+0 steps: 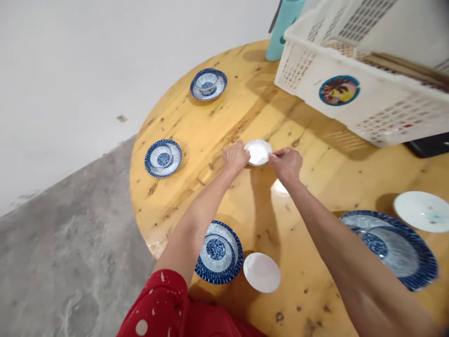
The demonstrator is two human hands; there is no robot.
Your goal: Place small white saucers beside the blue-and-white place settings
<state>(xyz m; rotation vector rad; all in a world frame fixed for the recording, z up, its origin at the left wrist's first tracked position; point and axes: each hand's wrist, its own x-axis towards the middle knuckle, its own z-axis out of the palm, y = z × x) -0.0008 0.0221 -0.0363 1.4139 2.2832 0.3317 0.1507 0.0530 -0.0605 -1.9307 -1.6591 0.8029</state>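
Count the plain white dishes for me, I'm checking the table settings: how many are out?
3: small white dish held between both hands at centre, another near the front edge, a larger one far right. The basket may hide more.

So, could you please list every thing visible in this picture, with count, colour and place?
small white dish: one, white, table middle, held by both hands
other white dishes: two, white, one at near edge, one at right
blue patterned plates with bowls: three, blue-white, far, left, near
large plate: one, blue-white, right
basket: one, white, far right
bottle: one, teal, behind basket
table: one, round, yellow wood
left hand: on dish's left rim
right hand: on dish's right rim
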